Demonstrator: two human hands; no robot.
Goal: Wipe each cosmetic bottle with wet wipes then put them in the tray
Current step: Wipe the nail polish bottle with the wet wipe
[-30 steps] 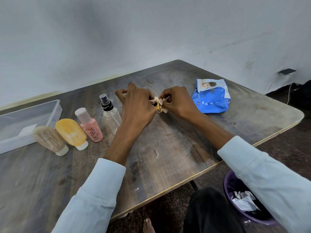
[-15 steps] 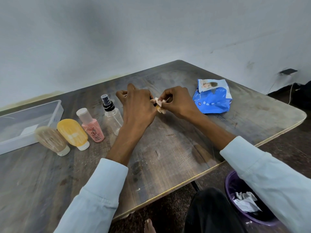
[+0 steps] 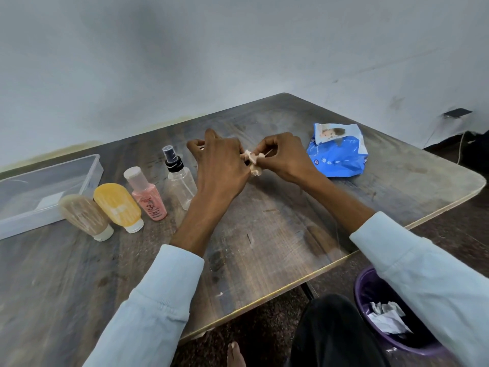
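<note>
Over the middle of the table, my left hand [image 3: 219, 168] grips a small bottle that is almost wholly hidden by my fingers. My right hand [image 3: 283, 157] pinches a crumpled wet wipe [image 3: 253, 162] wrapped round that bottle's end. To the left stand a clear spray bottle [image 3: 180, 181] with a black top and a pink bottle [image 3: 148, 194]. A yellow tube [image 3: 117, 206] and a beige tube [image 3: 84, 215] stand on their caps beside them. The clear plastic tray [image 3: 95, 168] lies at the far left, with no bottles inside.
A blue wet wipe pack [image 3: 338, 152] lies on the table to the right of my hands. A purple bin [image 3: 361, 295] with used wipes sits on the floor by my right sleeve. The dark wooden table [image 3: 264, 234] ends near my knees.
My hands stay together in the same spot. The wipe has shifted over the small bottle, covering the yellow part that showed before.
</note>
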